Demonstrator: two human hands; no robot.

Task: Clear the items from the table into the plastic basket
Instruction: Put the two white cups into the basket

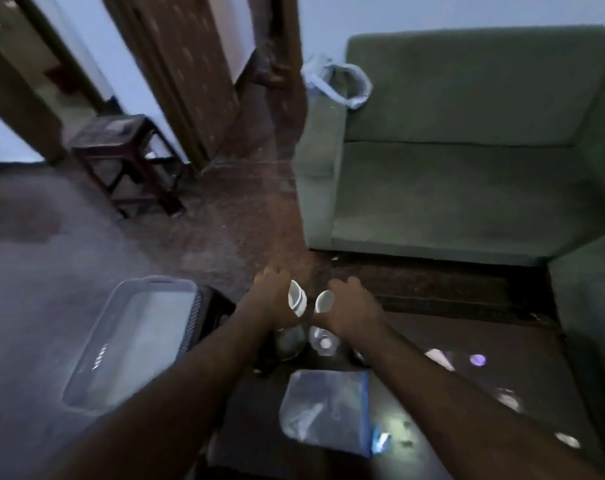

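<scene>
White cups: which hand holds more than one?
The left hand holds the stacked cups, two rims nested together. The right hand holds a single cup.

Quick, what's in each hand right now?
Left hand: closed on stacked white cups.
Right hand: closed on one white cup.

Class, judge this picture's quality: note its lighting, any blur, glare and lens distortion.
Head view: dim, bluish light; motion blur softens the plastic basket and both hands; bright glare spots on the dark table; wide-angle lens bends the sofa and door frames.
</scene>
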